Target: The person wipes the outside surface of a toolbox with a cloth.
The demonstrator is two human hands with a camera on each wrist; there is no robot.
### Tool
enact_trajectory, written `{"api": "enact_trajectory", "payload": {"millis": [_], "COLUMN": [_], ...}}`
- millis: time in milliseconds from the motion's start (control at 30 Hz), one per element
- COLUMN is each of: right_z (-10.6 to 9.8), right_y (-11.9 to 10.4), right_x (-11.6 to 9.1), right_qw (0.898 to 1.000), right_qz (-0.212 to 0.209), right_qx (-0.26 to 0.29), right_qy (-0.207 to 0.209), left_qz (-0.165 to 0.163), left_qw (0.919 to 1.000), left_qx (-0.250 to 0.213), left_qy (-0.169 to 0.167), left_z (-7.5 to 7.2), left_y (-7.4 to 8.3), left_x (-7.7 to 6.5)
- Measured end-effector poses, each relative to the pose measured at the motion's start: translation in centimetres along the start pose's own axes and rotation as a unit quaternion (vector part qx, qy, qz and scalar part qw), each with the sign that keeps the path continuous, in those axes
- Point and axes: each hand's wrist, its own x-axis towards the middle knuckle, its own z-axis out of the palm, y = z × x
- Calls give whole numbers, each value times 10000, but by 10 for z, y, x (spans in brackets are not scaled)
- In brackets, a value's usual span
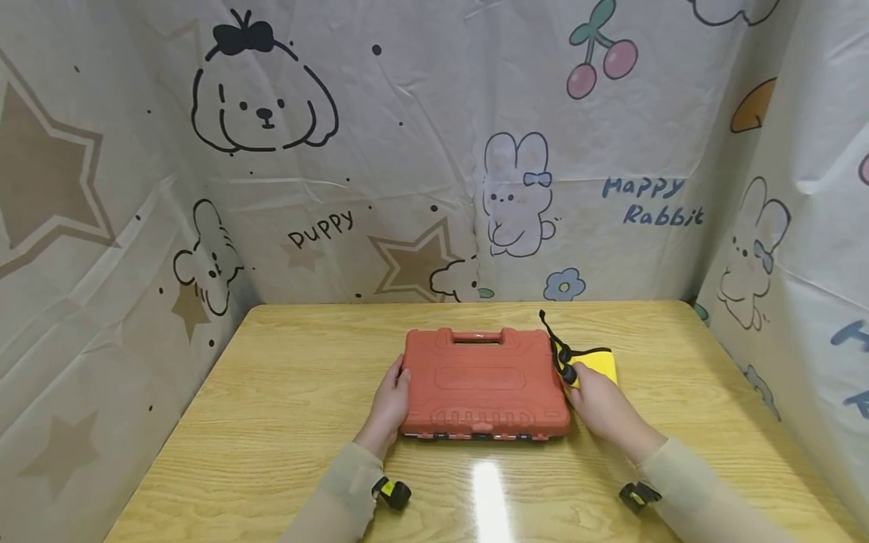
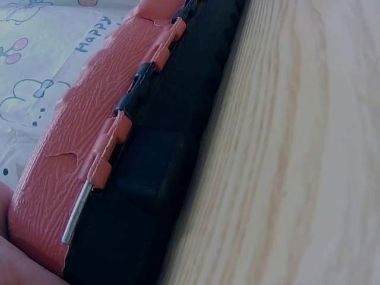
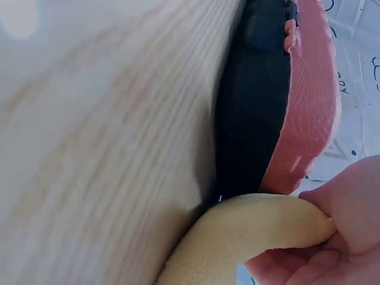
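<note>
A toolbox-style case (image 1: 489,381) with a red lid and moulded handle lies flat on the table. Its dark lower half (image 2: 148,172), hinge-like pieces and a metal pin show in the left wrist view. My left hand (image 1: 390,400) rests along the case's left side, fingers mostly straight, the thumb near the lid's edge. At the right side, my right hand (image 1: 607,407) pinches a yellow drawstring pouch (image 1: 600,363) with a black cord and toggle. Soft, pale fabric of the pouch (image 3: 255,225) bulges beside the case's corner in the right wrist view.
The wood-grain table (image 1: 299,362) extends around the case on all sides. Printed cloth curtains (image 1: 407,151) with cartoon animals enclose the back and both sides. A wrist camera on a strap (image 1: 394,494) sits on the left sleeve, another camera (image 1: 638,495) on the right.
</note>
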Motion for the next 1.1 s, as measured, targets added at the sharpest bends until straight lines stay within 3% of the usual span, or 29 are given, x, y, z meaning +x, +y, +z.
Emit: {"api": "enact_trajectory", "payload": {"millis": [367,1100], "right_z": [0,-5], "right_y": [-2,-8], "right_x": [-10,-57], "right_qw": [9997,9987], "right_qz": [124,166], "right_qx": [97,313], "right_qy": [-189,-369], "left_qz": [19,1], "left_qw": [10000,9999], "left_qx": [14,-103], "left_qy": [0,-9], "left_z": [-1,1], "left_y": [-2,0], "left_x": [-1,-3]}}
